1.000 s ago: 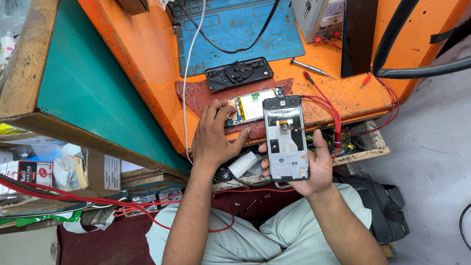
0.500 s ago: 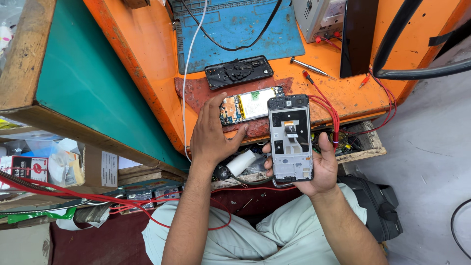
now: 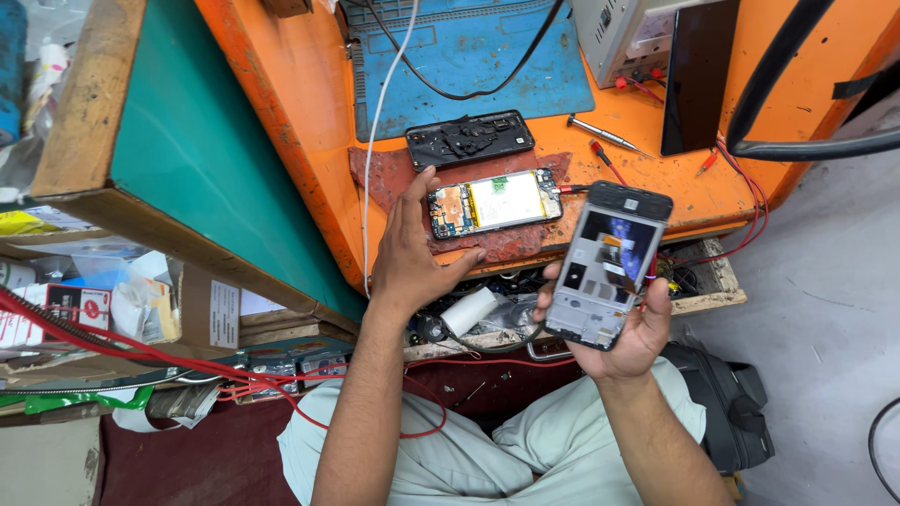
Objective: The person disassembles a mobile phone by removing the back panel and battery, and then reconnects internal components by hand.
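Right hand (image 3: pixel 623 328), fingers gripping the phone frame (image 3: pixel 607 267), had swung it rightward off the opened phone (image 3: pixel 494 202), where left hand (image 3: pixel 412 253) stayed, fingers spread.

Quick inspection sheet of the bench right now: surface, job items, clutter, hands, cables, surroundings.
Surface: orange workbench with a blue mat and a worn reddish pad.
Job's things: opened phone lying on the pad, battery showing; phone frame held off the bench.
Clutter: black back cover, screwdriver, dark screen panel.
Hands: left hand spread beside the opened phone, thumb at its lower edge; right hand grips the phone frame.
Cables: white cable, red leads.
Surroundings: green panel, cardboard boxes, black bag on the floor.
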